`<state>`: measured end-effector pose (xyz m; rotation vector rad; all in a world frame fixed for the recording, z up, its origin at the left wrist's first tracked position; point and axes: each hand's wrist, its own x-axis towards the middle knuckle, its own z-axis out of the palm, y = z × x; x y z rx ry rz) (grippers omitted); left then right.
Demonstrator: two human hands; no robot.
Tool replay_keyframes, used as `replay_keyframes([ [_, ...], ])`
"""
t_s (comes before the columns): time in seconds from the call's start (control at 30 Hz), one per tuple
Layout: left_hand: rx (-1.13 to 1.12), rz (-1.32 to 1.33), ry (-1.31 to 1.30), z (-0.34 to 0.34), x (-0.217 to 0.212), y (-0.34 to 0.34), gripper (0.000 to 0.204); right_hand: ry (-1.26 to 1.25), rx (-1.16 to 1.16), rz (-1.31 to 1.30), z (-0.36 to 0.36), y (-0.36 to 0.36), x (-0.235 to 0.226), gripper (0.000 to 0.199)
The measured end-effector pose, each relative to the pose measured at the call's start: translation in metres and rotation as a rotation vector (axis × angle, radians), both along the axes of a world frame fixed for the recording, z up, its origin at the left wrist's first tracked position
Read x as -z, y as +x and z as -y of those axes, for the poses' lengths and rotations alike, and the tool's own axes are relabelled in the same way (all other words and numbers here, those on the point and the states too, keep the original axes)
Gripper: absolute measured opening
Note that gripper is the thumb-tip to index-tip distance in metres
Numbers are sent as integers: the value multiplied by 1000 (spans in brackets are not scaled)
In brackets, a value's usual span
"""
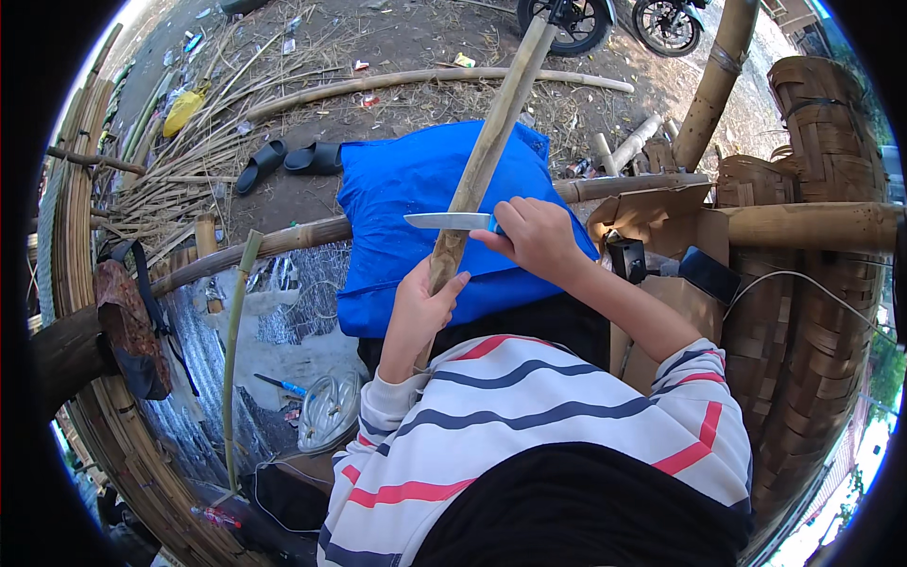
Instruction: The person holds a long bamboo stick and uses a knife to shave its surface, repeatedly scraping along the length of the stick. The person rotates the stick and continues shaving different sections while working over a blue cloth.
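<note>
Blade work seems under way: the knife (437, 221) lies across the stick (484, 161), which runs toward one o'clock over the blue sack (397, 194). How much is left, I cannot tell. The left hand's (422, 300) grip wraps the stick; the right hand's (539, 236) closes round the knife's handle. Room opens toward nine o'clock; the cardboard box (704, 225) edge crowds three.

Centre: one left hand (419, 307), one right hand (540, 236), one knife (449, 221), one bamboo strip (493, 149), one blue bundle (402, 203). Upper left of frame: two dark clogs (260, 169), one yellow bag (185, 111). Upper right: two black wheels (667, 26). Right side: one dark flat device (709, 274). Lower left: one blue-handled tool (294, 388), one green stalk (236, 350).
</note>
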<state>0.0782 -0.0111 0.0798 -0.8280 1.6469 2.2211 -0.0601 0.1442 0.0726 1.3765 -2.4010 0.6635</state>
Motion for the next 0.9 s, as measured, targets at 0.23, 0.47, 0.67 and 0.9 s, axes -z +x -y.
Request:
replay_keyframes([
  [0.23, 36, 37, 7, -4, 7, 5, 25, -38, 434, 71, -14, -57, -10, 43],
  [0.47, 132, 124, -24, -8, 29, -13, 27, 133, 516, 333, -29, -51, 11, 52],
  [0.67, 273, 130, -72, -20, 51, -30, 25, 194, 630, 696, -49, -73, 33, 62],
  [0.9, 294, 192, -54, -22, 65, -41, 24, 148, 661, 753, -49, -91, 76, 64],
])
